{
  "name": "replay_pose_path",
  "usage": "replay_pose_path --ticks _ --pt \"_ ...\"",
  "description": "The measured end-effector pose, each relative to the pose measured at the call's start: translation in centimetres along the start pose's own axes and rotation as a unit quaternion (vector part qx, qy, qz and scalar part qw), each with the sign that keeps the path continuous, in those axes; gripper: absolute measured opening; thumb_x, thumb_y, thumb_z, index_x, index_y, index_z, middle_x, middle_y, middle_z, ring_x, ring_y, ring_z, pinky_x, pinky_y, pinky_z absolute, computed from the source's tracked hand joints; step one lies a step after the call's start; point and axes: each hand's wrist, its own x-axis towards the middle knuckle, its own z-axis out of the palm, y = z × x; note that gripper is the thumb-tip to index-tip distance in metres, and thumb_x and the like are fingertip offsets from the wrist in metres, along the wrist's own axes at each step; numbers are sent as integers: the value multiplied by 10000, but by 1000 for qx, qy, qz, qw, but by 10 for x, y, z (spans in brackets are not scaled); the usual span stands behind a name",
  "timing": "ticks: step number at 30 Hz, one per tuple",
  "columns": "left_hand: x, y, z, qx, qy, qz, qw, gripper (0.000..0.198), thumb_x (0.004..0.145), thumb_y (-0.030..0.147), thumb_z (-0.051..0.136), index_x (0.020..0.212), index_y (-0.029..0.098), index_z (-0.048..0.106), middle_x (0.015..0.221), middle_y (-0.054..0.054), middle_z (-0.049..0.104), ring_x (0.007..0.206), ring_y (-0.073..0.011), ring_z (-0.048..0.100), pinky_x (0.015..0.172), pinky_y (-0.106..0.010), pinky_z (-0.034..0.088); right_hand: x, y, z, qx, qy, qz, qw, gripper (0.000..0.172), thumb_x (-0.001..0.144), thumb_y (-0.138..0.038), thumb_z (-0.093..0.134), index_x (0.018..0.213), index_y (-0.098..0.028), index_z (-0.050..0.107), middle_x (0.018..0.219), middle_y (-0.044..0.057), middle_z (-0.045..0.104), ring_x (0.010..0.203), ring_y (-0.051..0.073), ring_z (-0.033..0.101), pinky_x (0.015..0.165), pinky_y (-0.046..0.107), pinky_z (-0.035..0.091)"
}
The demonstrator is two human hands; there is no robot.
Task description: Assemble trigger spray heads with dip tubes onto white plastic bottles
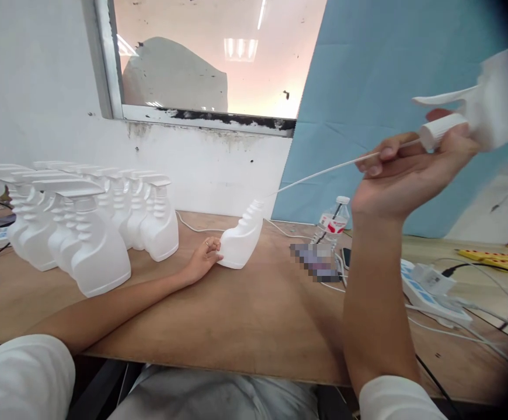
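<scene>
A wooden desk [258,315] runs along a scuffed white wall under a window, with capped spray bottles [96,233] grouped at its left and a water bottle [335,221] and power strip [429,291] at its right. The left hand [204,259] grips the base of an uncapped bottle [242,239] mid-desk, tilted so its open neck points up and right; its contents cannot be seen. The right hand [405,175], raised well above and to the right, pinches a spray head [477,114] by its collar, and its long thin tube [324,170] slants down-left, its tip just at that neck.

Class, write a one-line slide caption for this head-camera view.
Left hand steadies an uncapped white bottle; right hand holds a trigger sprayer aloft.
</scene>
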Motion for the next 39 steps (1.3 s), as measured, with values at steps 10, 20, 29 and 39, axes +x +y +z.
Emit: replay_pose_path --ticks 10,20,29,39 --pt "-2 3 2 2 -8 -22 1000 187 779 257 590 836 201 421 1119 -49 509 1063 -169 501 923 -319 457 -2 11 3 11 -15 72 997 245 890 -376 321 862 -238 522 534 -44 377 407 112 274 416 269 232" --pt "-1 7 4 -107 -71 -69 989 350 729 268 681 802 201 345 906 11 475 834 -118 511 782 -256 453 -34 49 10 -120 -313 348 876 312 707 -326 762 902 -109 653 895 96 675 705 154 638 581 292 516" --pt "2 -4 3 -108 -103 -75 986 430 667 287 753 717 186 338 738 44 444 701 -105 449 658 -235 389 -71 69 26 -55 -437 435 785 250 716 -317 726 913 -165 710 969 83 717 930 238 653 846 377 498" --pt "82 77 -31 -140 -5 63 988 392 784 390 664 1111 199 561 1219 -93 553 1014 -204 607 820 -332 505 -87 96 18 61 -419 461 780 237 757 -317 698 911 -141 664 872 92 718 823 250 687 747 384 549"
